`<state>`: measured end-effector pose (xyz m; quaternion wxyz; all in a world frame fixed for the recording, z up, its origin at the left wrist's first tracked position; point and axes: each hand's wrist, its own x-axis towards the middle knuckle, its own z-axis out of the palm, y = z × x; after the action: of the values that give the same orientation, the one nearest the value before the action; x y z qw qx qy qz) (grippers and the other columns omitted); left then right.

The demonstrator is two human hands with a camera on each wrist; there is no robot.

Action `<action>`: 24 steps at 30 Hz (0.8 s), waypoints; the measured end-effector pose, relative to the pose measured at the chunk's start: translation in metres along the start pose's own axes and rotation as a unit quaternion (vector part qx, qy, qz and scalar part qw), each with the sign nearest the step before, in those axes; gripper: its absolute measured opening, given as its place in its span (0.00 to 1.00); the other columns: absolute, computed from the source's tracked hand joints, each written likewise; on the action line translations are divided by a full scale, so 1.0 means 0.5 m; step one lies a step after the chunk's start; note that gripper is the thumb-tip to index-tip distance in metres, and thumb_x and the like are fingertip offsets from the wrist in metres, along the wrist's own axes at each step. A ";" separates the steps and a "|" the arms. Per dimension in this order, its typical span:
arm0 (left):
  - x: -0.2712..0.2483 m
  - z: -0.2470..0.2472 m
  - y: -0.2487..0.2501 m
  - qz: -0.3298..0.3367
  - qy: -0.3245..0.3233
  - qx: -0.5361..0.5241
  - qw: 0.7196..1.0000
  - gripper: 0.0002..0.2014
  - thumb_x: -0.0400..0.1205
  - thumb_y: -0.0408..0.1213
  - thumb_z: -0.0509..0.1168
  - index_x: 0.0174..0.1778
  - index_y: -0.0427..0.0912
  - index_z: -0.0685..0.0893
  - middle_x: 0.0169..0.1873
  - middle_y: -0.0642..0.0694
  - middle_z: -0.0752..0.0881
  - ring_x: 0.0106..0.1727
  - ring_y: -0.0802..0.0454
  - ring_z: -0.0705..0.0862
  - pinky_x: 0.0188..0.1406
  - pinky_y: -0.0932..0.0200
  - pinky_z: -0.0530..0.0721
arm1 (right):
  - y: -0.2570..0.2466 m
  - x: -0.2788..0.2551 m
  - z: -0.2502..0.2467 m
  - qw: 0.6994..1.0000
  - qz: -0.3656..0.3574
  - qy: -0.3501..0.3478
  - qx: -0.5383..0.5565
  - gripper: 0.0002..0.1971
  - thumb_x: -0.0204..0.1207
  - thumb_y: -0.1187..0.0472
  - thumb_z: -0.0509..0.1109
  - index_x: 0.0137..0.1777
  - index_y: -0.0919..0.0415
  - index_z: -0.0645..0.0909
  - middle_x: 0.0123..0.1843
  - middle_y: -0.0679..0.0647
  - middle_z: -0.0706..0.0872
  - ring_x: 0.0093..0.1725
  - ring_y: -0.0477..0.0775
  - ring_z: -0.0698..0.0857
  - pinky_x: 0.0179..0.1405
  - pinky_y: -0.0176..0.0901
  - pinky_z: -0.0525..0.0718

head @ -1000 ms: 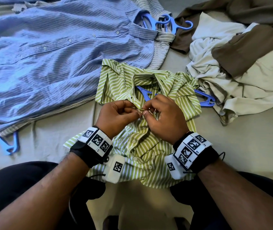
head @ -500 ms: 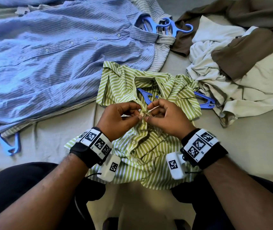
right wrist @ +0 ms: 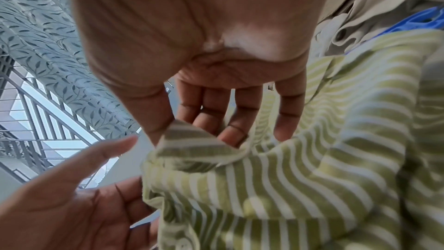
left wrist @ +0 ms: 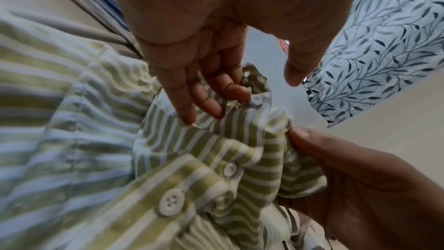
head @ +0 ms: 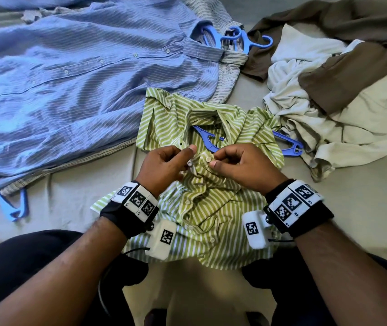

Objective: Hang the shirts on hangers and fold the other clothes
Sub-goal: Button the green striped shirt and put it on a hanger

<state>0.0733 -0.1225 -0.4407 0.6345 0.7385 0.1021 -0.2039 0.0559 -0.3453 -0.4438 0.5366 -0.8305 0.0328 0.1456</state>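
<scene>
A green and white striped shirt (head: 211,208) lies bunched on the bed in front of me, with a blue hanger (head: 205,137) inside its open collar. My left hand (head: 187,158) curls its fingers behind the button strip beside a white button (left wrist: 256,100), and its thumb (left wrist: 294,77) is lifted off the cloth. My right hand (head: 213,161) pinches the opposite front edge (right wrist: 192,140) between thumb and fingers. The two hands are a few centimetres apart below the collar. Lower buttons (left wrist: 171,204) on the shirt are fastened.
A blue striped shirt (head: 82,78) lies on a hanger at the back left over a grey striped shirt (head: 225,74), with blue hooks (head: 241,41) sticking out. A heap of beige and brown clothes (head: 328,102) fills the right. My knees meet the bed (head: 364,196) edge.
Both hands stayed at the same spot on the green shirt's front. They have parted slightly, my left thumb has lifted, and two buttons now show between them.
</scene>
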 end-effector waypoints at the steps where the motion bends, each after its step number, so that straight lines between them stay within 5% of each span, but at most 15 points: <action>1: -0.001 0.002 0.000 -0.013 0.008 -0.013 1.000 0.24 0.80 0.54 0.77 0.41 0.31 0.88 0.43 0.30 0.91 0.47 0.40 0.93 0.49 0.35 0.93 | -0.001 0.000 0.001 1.000 -0.004 0.001 0.005 0.07 0.77 0.54 0.84 0.51 0.55 0.94 0.41 0.52 0.94 0.45 0.54 0.94 0.54 0.56 0.92; 5: -0.004 0.002 0.000 -0.012 0.044 -0.008 0.999 0.17 0.80 0.47 0.79 0.36 0.38 0.84 0.39 0.32 0.89 0.46 0.42 0.94 0.46 0.29 0.92 | -0.003 -0.002 0.003 1.000 -0.013 0.010 0.021 0.07 0.76 0.52 0.84 0.49 0.54 0.95 0.40 0.55 0.94 0.41 0.49 0.91 0.53 0.59 0.91; 9: -0.009 -0.002 0.008 0.018 0.081 -0.006 0.997 0.12 0.76 0.41 0.83 0.41 0.38 0.87 0.39 0.34 0.91 0.39 0.47 0.91 0.45 0.32 0.92 | 0.000 0.000 0.005 0.998 -0.021 0.033 0.041 0.06 0.76 0.51 0.84 0.47 0.52 0.94 0.36 0.54 0.92 0.36 0.47 0.88 0.45 0.57 0.90; 12: -0.010 0.001 0.012 0.052 0.094 -0.003 0.994 0.16 0.72 0.39 0.85 0.49 0.43 0.87 0.31 0.48 0.90 0.35 0.52 0.88 0.41 0.46 0.91 | -0.001 0.001 0.009 0.998 -0.018 0.052 0.043 0.06 0.75 0.51 0.84 0.45 0.52 0.94 0.35 0.51 0.92 0.35 0.48 0.88 0.43 0.53 0.90; 16: -0.011 0.007 0.002 0.137 0.049 0.063 0.987 0.15 0.73 0.36 0.85 0.49 0.53 0.88 0.31 0.56 0.91 0.34 0.62 0.89 0.39 0.68 0.84 | -0.004 0.001 0.020 0.997 -0.019 0.064 0.037 0.06 0.75 0.50 0.83 0.45 0.51 0.94 0.39 0.48 0.93 0.41 0.55 0.92 0.48 0.57 0.92; 19: -0.009 0.007 -0.011 0.194 0.050 0.138 0.970 0.10 0.75 0.44 0.83 0.49 0.59 0.91 0.37 0.60 0.93 0.40 0.64 0.91 0.47 0.65 0.87 | -0.004 0.002 0.025 0.997 -0.025 0.060 0.032 0.05 0.76 0.51 0.82 0.44 0.51 0.93 0.40 0.49 0.93 0.42 0.59 0.90 0.46 0.59 0.91; 24: -0.001 0.002 -0.020 0.259 0.054 0.209 0.941 0.10 0.80 0.44 0.79 0.55 0.48 0.95 0.44 0.57 0.92 0.44 0.62 0.90 0.49 0.59 0.89 | -0.004 0.003 0.028 0.997 -0.019 0.041 0.063 0.07 0.76 0.50 0.82 0.45 0.52 0.93 0.41 0.50 0.93 0.44 0.60 0.91 0.51 0.63 0.91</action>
<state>0.0686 -0.1218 -0.4493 0.4900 0.8655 -0.1036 -0.0096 0.0551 -0.3317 -0.4477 0.5891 -0.8005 0.0481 0.0991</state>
